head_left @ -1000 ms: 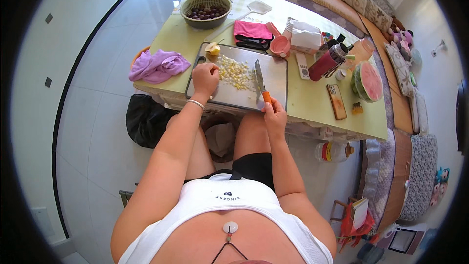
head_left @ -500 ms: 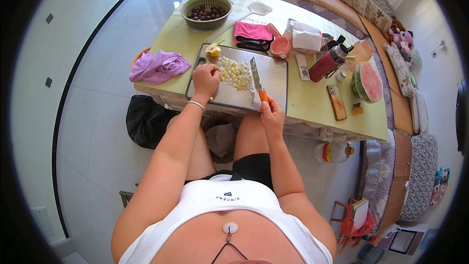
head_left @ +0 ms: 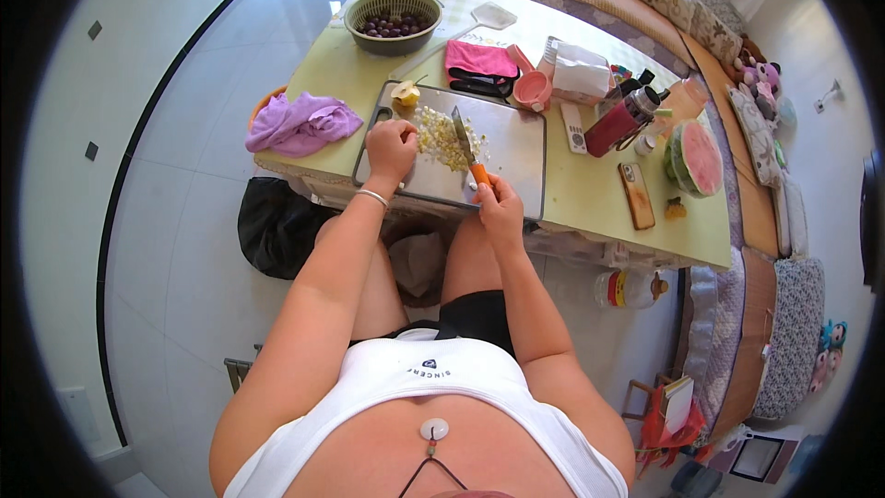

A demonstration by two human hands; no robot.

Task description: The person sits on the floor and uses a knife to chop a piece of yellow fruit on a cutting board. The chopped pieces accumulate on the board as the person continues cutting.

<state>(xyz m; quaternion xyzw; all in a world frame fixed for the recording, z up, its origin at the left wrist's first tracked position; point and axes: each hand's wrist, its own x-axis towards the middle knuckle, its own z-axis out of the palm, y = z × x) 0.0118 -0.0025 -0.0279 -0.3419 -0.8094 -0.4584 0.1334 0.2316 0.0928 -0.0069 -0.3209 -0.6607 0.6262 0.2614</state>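
Note:
My right hand (head_left: 501, 207) grips the orange handle of a knife (head_left: 468, 146). Its blade points away from me and lies over the right part of a heap of small pale yellow and white chopped pieces (head_left: 438, 136). The pieces are spread on a metal cutting board (head_left: 518, 143) with a dark rim. At the board's left side rests my left hand (head_left: 392, 149), fingers curled closed; whether anything is inside them is hidden. Just beyond that hand sits a cut piece of yellow-skinned fruit (head_left: 405, 93) with a stem, perhaps a pear.
Behind the board are a colander of dark round fruit (head_left: 394, 24), a white spatula (head_left: 490, 16) and a pink cloth (head_left: 480, 59). A purple cloth (head_left: 302, 124) lies left. To the right stand a remote (head_left: 573, 128), a red thermos (head_left: 619, 122), a phone (head_left: 636, 195) and a cut watermelon (head_left: 693, 159).
My right hand has shifted the knife to the left, so its blade moved from the heap's right edge to over the chopped pieces. My left hand stays in about the same place.

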